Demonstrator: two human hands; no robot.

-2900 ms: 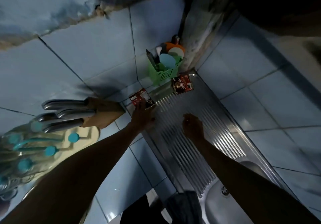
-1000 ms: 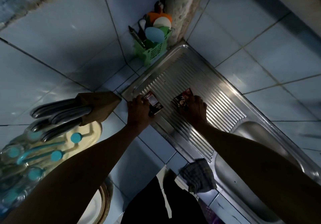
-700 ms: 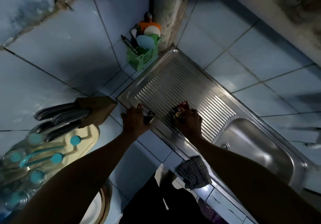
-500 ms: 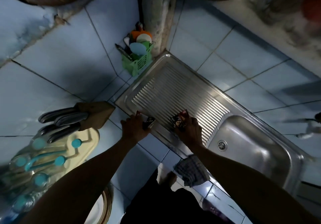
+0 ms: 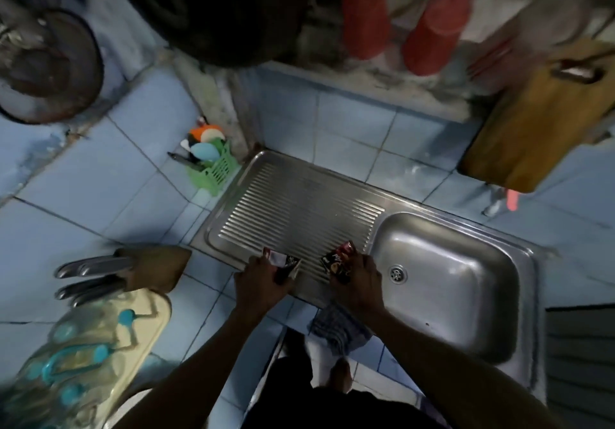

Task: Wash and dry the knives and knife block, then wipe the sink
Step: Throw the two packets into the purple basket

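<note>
Left hand (image 5: 259, 283): grasps a small red-white sachet (image 5: 283, 262) at the ribbed steel sink (image 5: 299, 205) front edge.
Right hand (image 5: 357, 282): grasps a dark red sachet (image 5: 337, 260) there.
Wooden knife block with steel-handled knives (image 5: 153, 269): left of sink.

Both hands, left (image 5: 261, 282) and right (image 5: 359, 283), each grip 1 sachet over the sink (image 5: 446, 282) drainboard.

The sink (image 5: 449, 282) is looking like brushed stainless steel, its ribbed drainboard (image 5: 293, 215) catching a dull shine. The knife block (image 5: 156, 267) is showing matt wood, with smooth metal knife handles (image 5: 90, 267) sticking out. Glossy foil-ish sachets (image 5: 337, 262) are glinting, the rag (image 5: 339, 328) is looking like checked woven cloth, the green basket (image 5: 216, 170) is plastic, and the blue tiles (image 5: 100, 182) are looking glazed.
</note>
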